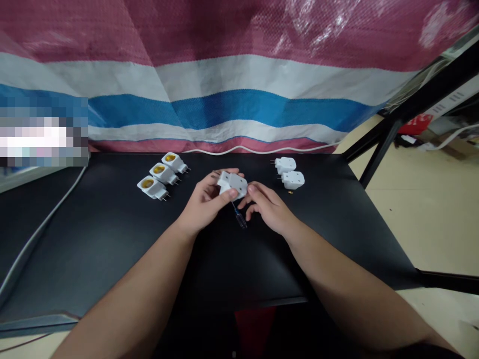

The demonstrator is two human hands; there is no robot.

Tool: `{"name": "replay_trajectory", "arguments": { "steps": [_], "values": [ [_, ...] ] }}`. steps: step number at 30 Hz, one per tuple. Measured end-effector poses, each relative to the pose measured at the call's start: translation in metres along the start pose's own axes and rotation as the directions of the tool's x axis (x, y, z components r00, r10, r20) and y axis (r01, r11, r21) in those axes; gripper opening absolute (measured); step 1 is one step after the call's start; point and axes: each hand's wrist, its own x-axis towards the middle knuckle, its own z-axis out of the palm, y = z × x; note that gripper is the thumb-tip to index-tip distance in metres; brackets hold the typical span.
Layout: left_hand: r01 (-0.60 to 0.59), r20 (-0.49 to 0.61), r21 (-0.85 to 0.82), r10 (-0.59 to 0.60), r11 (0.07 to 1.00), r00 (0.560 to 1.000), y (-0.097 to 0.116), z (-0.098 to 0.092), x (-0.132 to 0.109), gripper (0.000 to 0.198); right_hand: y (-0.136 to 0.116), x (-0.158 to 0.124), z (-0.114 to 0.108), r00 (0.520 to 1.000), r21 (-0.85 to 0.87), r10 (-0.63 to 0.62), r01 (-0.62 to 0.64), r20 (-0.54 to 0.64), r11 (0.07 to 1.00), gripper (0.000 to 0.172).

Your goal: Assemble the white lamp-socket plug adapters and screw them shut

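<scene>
My left hand [204, 202] grips a white plug adapter [232, 184] above the middle of the black table [112, 239]. My right hand [265, 205] touches the adapter's right side with its fingertips, fingers curled. A small screwdriver with a clear bluish handle [239, 217] lies on the table just below the adapter, between the two hands.
Three white lamp-socket adapters with yellow insides [162, 174] lie in a row at the left. Two plain white adapters [289, 172] lie at the right, a tiny brass part [291, 192] beside them. A striped tarp [239, 89] hangs behind. A grey cable [33, 239] crosses the left. Black frame legs [377, 149] stand right.
</scene>
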Motion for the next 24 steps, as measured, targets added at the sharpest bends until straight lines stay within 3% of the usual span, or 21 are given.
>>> {"name": "replay_trajectory", "arguments": {
  "steps": [2,4,7,10,17,21,24],
  "values": [
    [0.044,-0.081,-0.115,-0.054,0.992,0.995,0.001,0.0,0.002,0.042,-0.006,-0.004,-0.003,0.995,-0.322,-0.1,0.087,-0.024,0.943,0.028],
    [0.083,-0.152,-0.2,-0.115,0.976,0.982,0.004,-0.003,0.005,0.041,-0.012,-0.008,-0.006,0.987,-0.529,-0.149,0.161,0.066,0.833,0.02],
    [0.131,-0.253,-0.249,-0.195,0.96,0.948,0.006,-0.009,0.008,0.032,-0.014,-0.011,-0.004,0.968,-0.664,-0.127,0.242,0.217,0.707,0.031],
    [0.189,-0.302,-0.228,-0.254,0.955,0.919,0.005,-0.012,0.011,0.025,-0.009,-0.011,0.003,0.961,-0.723,-0.124,0.268,0.246,0.636,0.023],
    [0.266,-0.37,-0.235,-0.339,0.935,0.865,0.005,-0.018,0.02,0.03,0.003,-0.007,-0.004,0.992,-0.711,-0.124,0.084,-0.004,0.698,0.018],
    [0.335,-0.279,-0.309,-0.422,0.89,0.863,0.008,-0.024,0.021,0.036,0.0,-0.002,-0.018,0.962,-0.593,-0.248,0.136,-0.111,0.794,0.016],
    [0.433,-0.167,-0.359,-0.513,0.827,0.842,0.009,-0.025,0.019,0.037,-0.004,0.001,-0.023,0.949,-0.533,-0.296,0.196,-0.108,0.823,0.019]
  ]
}}
